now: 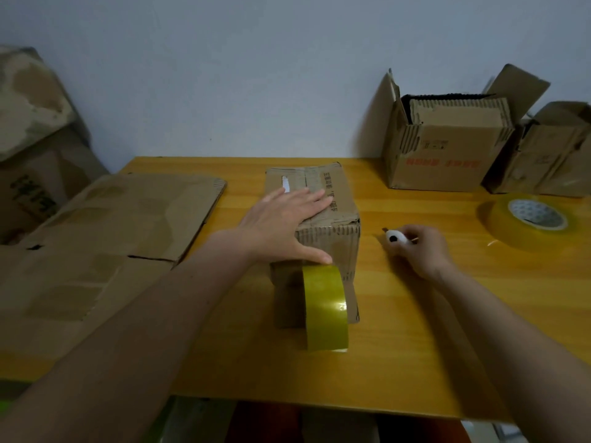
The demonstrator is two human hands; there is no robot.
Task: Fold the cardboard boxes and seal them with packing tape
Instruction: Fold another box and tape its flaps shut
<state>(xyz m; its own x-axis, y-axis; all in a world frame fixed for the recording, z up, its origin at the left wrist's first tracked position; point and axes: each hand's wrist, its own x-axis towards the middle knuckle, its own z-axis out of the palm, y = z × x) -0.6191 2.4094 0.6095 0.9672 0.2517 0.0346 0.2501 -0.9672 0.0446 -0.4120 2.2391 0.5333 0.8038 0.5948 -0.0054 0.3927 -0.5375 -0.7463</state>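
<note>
Tape (324, 310) hung loose from the top front edge of the small cardboard box (323, 215), which stood in the middle of the tabletop (415, 330), a little toward its far edge. The yellow strip ran over the top of the box and its free end curled down in front of the near face, not yet stuck to it.

The left hand (284, 223) lay flat on the top of the box, fingers straight, and the thumb pressed the tape at the front edge. The right hand (419, 247) rested on the tabletop just right of the box and gripped a small white cutter (395, 237) with curled fingers; the blade seemed to point to the left.

The strip looked already cut from the tape roll (531, 220), which lay near the right edge. So the step in hand was probably to press the hanging end onto the front face. To do this well, the left hand should hold the flaps closed and keep the box from sliding, while the strip is smoothed downward from the edge so that no wrinkles or air stay under it. The cutter is better put down first, blade away from the arm.

Flat cardboard sheets (105, 251) lay at the left edge, and an open box (444, 148) stood at the far right corner.
</note>
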